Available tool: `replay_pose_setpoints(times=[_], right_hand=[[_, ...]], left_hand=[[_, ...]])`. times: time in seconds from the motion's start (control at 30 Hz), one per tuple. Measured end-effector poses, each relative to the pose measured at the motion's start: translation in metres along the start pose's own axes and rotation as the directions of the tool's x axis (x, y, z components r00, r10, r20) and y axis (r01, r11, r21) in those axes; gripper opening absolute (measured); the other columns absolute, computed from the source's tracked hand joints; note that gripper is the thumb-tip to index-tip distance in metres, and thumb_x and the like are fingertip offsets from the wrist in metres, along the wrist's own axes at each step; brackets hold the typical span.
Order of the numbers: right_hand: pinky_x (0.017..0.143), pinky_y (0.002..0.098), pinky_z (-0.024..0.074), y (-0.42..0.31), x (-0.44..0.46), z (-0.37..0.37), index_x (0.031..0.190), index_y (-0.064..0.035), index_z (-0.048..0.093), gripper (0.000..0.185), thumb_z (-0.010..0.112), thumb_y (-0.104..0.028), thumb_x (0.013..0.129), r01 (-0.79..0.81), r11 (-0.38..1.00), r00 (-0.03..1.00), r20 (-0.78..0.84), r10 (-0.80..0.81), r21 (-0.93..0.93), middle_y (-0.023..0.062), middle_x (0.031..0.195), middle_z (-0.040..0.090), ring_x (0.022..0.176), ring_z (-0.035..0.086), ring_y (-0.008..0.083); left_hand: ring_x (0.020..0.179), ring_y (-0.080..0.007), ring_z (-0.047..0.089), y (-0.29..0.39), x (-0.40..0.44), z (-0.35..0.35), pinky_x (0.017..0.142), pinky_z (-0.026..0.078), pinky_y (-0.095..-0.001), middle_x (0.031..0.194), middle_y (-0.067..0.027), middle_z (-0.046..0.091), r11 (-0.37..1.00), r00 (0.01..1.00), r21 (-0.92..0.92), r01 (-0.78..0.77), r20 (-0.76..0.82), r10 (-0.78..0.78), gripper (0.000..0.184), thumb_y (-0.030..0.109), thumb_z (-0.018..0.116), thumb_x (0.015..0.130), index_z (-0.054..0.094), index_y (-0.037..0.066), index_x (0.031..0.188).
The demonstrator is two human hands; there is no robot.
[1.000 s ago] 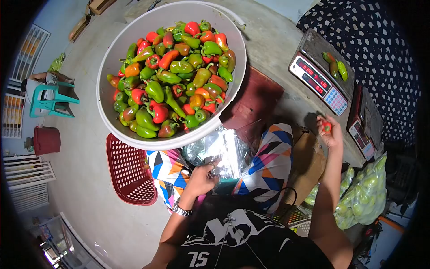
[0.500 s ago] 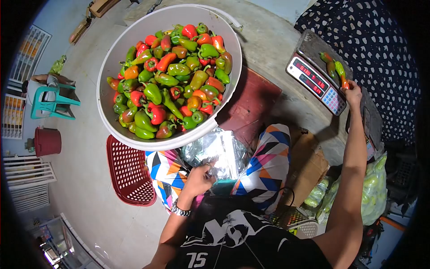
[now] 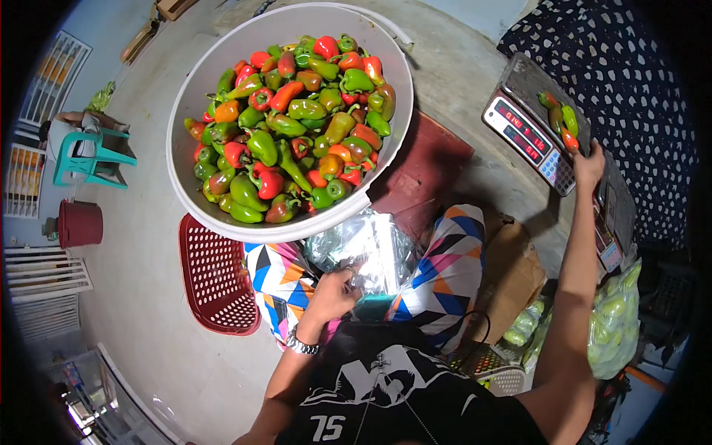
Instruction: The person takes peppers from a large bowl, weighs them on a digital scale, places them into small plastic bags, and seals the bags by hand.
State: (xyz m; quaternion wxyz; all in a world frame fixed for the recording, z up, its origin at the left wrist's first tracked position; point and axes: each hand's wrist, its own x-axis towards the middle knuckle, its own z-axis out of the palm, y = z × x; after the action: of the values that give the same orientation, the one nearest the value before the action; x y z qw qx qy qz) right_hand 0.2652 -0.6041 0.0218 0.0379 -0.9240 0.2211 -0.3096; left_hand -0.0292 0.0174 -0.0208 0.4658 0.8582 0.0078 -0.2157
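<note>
My right hand is at the right end of a digital scale, its fingers closed around the tip of a red-orange pepper. Beside that pepper on the scale's dark plate lie a few more green and reddish peppers. My left hand, with a watch on its wrist, is down at my lap. Its fingers are curled at the edge of a stack of clear plastic bags. Beyond my lap stands a large whitish tub holding many red and green peppers.
A dark red perforated basket is left of my knees. Bags of green produce and a cardboard box are at the right. A dark red board lies beyond my lap, and a green chair stands far left.
The pepper under my right hand lies lower against the others on the plate, and the scale's digits differ. My left hand stays at the bags. The view has shifted slightly.
</note>
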Motion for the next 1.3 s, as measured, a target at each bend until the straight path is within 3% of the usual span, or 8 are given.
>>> replay_pose_setpoints(times=[0.07,0.13,0.17,0.3,1.0,1.1,1.17,1.3], right_hand=[[0.098,0.0464,0.0475,-0.028,-0.050,-0.030,0.118,0.0017,0.065,0.048,0.081,-0.029,0.084,-0.024,0.985,0.976,-0.211,0.060,0.170,0.0224,0.113,0.067,0.112,0.062,0.0392],[0.090,0.0451,0.0491,-0.081,-0.135,-0.072,0.111,-0.0025,0.066,0.030,0.076,-0.022,0.090,0.109,0.937,0.994,-0.067,-0.091,0.333,0.0158,0.103,0.067,0.103,0.065,0.0354],[0.095,0.0442,0.0485,-0.093,-0.182,-0.084,0.117,-0.0033,0.064,0.035,0.077,-0.016,0.088,0.063,0.887,0.955,0.231,-0.187,0.456,0.0141,0.111,0.067,0.110,0.064,0.0343],[0.118,0.0562,0.0319,-0.167,-0.333,-0.134,0.155,0.0003,0.035,0.090,0.080,-0.032,0.083,0.297,0.786,0.792,0.320,-0.520,0.543,0.0333,0.155,0.034,0.143,0.036,0.0493],[0.114,0.0533,0.0377,-0.140,-0.328,-0.090,0.149,-0.0014,0.045,0.079,0.078,-0.034,0.085,0.278,0.865,0.831,0.346,-0.435,0.418,0.0289,0.148,0.047,0.135,0.045,0.0476],[0.107,0.0523,0.0421,-0.111,-0.226,-0.032,0.134,0.0014,0.055,0.055,0.073,-0.030,0.093,-0.014,0.913,0.955,0.276,-0.108,0.407,0.0267,0.128,0.059,0.120,0.054,0.0464],[0.104,0.0538,0.0437,-0.090,-0.130,-0.017,0.133,0.0049,0.056,0.062,0.075,-0.036,0.091,0.281,0.942,0.952,-0.176,-0.250,0.184,0.0297,0.129,0.060,0.120,0.057,0.0477],[0.104,0.0518,0.0471,-0.037,-0.021,0.011,0.142,-0.0059,0.054,0.071,0.075,-0.044,0.087,-0.010,0.993,1.000,0.005,0.011,-0.120,0.0269,0.134,0.061,0.123,0.057,0.0478]], left_hand=[[0.074,-0.0403,0.069,0.001,-0.003,-0.003,0.071,0.054,-0.0426,0.077,-0.0257,0.063,1.000,1.000,-0.006,0.019,0.000,-0.019,0.065,0.009,0.075,0.075,0.064,0.009,0.139],[0.075,-0.0411,0.069,0.003,-0.002,-0.003,0.072,0.054,-0.0431,0.077,-0.0260,0.063,0.999,1.000,-0.030,0.024,0.002,-0.024,0.065,0.008,0.074,0.075,0.064,0.011,0.140],[0.074,-0.0412,0.069,0.006,-0.001,-0.005,0.072,0.054,-0.0432,0.077,-0.0262,0.063,1.000,1.000,-0.020,0.009,0.003,-0.009,0.066,0.007,0.073,0.075,0.063,0.011,0.141],[0.072,-0.0417,0.068,0.012,-0.002,-0.006,0.072,0.054,-0.0436,0.075,-0.0267,0.062,1.000,0.999,0.029,-0.012,0.035,0.011,0.071,0.003,0.069,0.074,0.060,0.013,0.144],[0.070,-0.0423,0.066,0.009,0.002,-0.001,0.069,0.053,-0.0438,0.071,-0.0266,0.058,0.998,0.999,0.043,-0.038,0.009,0.038,0.073,0.001,0.065,0.074,0.060,0.015,0.145],[0.070,-0.0420,0.066,0.002,0.000,0.001,0.070,0.054,-0.0437,0.071,-0.0267,0.059,0.995,0.996,0.054,-0.086,-0.027,0.088,0.073,0.001,0.064,0.074,0.060,0.016,0.145],[0.071,-0.0420,0.067,-0.002,-0.004,0.005,0.071,0.054,-0.0441,0.072,-0.0268,0.060,0.994,0.995,0.052,-0.092,-0.028,0.093,0.073,0.001,0.064,0.074,0.060,0.016,0.145],[0.073,-0.0425,0.068,-0.001,-0.002,0.002,0.073,0.055,-0.0455,0.074,-0.0271,0.062,0.997,0.998,0.056,-0.053,-0.023,0.054,0.074,0.002,0.063,0.073,0.060,0.016,0.145]])
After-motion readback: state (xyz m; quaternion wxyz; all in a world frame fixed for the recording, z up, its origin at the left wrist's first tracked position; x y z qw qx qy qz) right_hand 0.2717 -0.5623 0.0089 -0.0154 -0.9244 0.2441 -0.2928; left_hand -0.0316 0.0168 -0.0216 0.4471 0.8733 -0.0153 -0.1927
